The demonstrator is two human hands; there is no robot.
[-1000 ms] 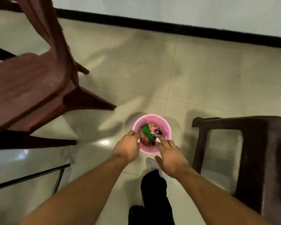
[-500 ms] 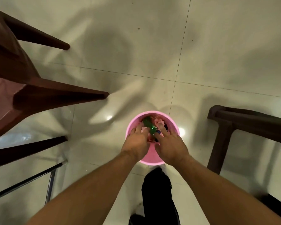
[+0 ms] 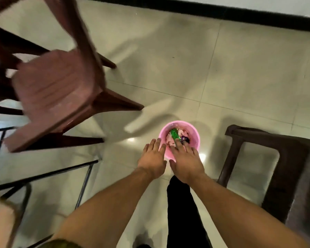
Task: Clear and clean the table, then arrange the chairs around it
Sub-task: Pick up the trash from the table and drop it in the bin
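We hold our left hand [image 3: 153, 159] and right hand [image 3: 186, 162], fingers spread, over the bucket [image 3: 194, 140] holding wrappers [image 3: 175, 136].

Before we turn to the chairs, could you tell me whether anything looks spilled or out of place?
Nothing stands out. The litter lies inside the bin, none on the floor around it. Left hand and right hand hover open above it. The chair on the left is too blurred to judge.

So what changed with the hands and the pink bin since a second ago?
Both hands pushed down into the pink bin, then eased back, fingers straight: left hand at its rim, right hand over it. Neither holds anything. The bin stayed on the floor, green wrapper inside.
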